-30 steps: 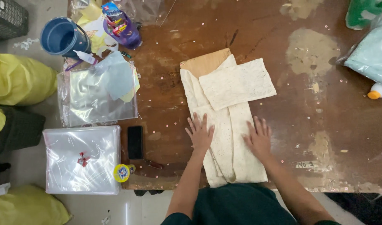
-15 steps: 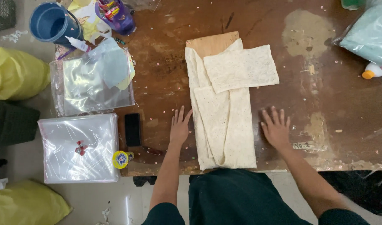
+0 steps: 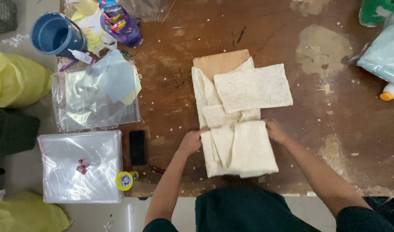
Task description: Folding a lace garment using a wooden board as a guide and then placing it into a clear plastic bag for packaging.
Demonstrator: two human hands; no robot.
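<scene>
A cream embroidered cloth [image 3: 242, 111] lies folded lengthwise on a worn brown table [image 3: 179, 77], over a piece of brown cardboard [image 3: 220, 62]. Its lower end is folded upward over the middle. My left hand [image 3: 191, 141] grips the folded flap's left edge. On the flap's right edge, my right hand [image 3: 275, 130] holds the fabric. A sleeve-like part of the cloth spreads to the right near the top.
A black phone [image 3: 138, 147] lies left of the cloth, with a small yellow tape roll [image 3: 124, 180] below it. Stacks of clear plastic bags [image 3: 96, 96] [image 3: 81, 165] sit further left. A blue cup [image 3: 57, 34] and purple bottle [image 3: 121, 23] stand at the back left.
Both hands were flat, first on the cloth, then on the table beside it. Now they have taken the cloth's near end and folded it up over the middle.
</scene>
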